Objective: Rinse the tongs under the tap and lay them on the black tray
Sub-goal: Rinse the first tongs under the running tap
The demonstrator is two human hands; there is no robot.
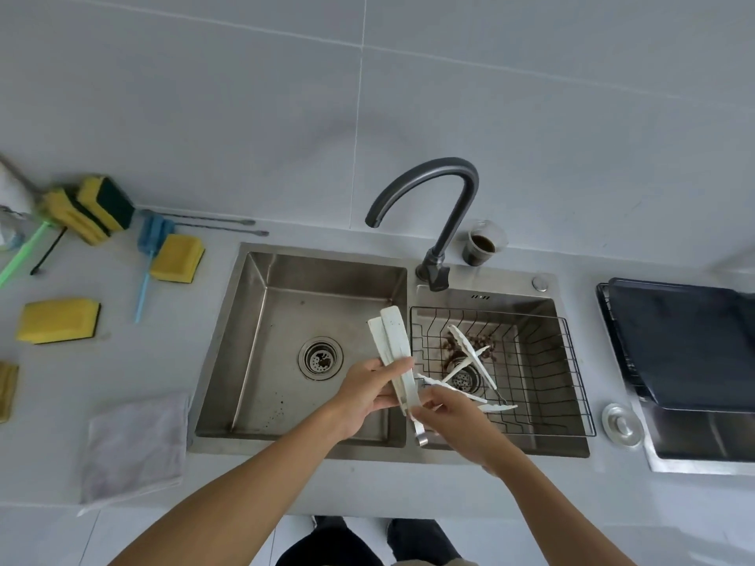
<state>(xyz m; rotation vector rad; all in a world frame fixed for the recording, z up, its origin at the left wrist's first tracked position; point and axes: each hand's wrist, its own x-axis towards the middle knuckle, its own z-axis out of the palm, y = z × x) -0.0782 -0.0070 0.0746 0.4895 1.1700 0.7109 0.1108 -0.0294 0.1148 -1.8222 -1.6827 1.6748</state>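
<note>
A pair of white tongs (393, 341) points away from me over the divider of the steel double sink (228, 320). My left hand (367, 388) grips its middle. My right hand (443, 408) holds its near end, where a metal loop sticks out below. The dark curved tap (445, 202) stands behind the divider, its spout over the left basin; no water is visible. Two more white tongs (470, 353) lie in the wire basket (572, 386) in the right basin, among brown food scraps. The black tray (686, 341) sits at the far right.
Yellow sponges (57, 320) and brushes lie on the counter to the left. A grey cloth (135, 443) lies by the sink's front left corner. A glass cup (482, 245) stands behind the tap. A round metal lid (621, 424) lies between sink and tray.
</note>
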